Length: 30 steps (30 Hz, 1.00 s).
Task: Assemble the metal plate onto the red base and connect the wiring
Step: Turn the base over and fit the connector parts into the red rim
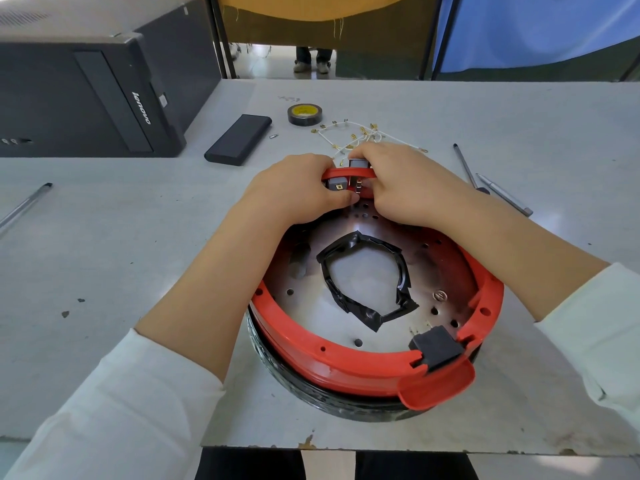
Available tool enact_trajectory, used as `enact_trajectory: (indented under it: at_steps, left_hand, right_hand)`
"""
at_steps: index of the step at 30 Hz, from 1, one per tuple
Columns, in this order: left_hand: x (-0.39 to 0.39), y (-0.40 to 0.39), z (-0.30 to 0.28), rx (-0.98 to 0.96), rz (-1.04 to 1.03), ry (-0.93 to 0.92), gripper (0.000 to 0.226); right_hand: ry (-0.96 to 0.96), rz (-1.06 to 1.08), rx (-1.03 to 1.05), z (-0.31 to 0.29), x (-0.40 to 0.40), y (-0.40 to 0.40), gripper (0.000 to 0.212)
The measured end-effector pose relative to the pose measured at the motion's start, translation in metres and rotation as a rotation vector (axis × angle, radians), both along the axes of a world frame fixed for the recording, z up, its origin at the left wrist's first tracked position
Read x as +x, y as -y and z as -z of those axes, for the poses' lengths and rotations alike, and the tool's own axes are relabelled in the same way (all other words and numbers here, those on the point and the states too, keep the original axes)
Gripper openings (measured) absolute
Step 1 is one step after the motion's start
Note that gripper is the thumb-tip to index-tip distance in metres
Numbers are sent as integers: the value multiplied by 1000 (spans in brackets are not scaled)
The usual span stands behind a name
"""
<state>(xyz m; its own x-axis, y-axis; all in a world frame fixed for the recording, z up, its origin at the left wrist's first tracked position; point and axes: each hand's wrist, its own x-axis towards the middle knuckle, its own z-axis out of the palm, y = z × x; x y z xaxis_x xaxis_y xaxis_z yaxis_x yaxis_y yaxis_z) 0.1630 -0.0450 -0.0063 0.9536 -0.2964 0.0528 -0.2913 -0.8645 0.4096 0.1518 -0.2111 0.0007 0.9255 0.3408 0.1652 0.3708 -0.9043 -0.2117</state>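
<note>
The round red base (346, 358) sits on a black ring near the table's front edge. A shiny metal plate (367, 275) with small holes and a loop of black tape (360, 306) lies inside it. At the base's far rim my left hand (294, 192) grips the red edge beside a small grey switch block (335, 184). My right hand (405, 188) pinches a second grey block (358, 164) with metal terminals at the same rim. White wires (356, 136) with brass terminals lie on the table just behind my hands. A black connector (436, 344) sits at the near rim.
A roll of black tape (304, 114) and a black rectangular case (239, 139) lie behind the wires. A black computer tower (86, 95) lies at the far left. Screwdrivers (485, 181) rest at the right, a thin tool (24, 206) at the left.
</note>
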Motion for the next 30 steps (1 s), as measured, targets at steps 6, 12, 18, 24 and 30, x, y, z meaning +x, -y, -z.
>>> enact_trajectory:
  at_steps: [6,12,18,24,30]
  left_hand:
    - [0,0,0,14,-6,4,32]
    - [-1,0,-1,14,-13,2,32]
    - [0,1,-1,22,-3,0,33]
    - [1,0,0,18,2,-2,33]
    - [1,1,0,10,0,1,31]
  right_hand:
    - [-64,15,0,0,2,1,45]
    - [-77,0,-6,0,2,2,45]
    - [-68,-22,-10,-1,-2,2,51]
    - [-50,-37,-18,1,-1,3,51]
    - [-4,-14,-11,2,2,2,46]
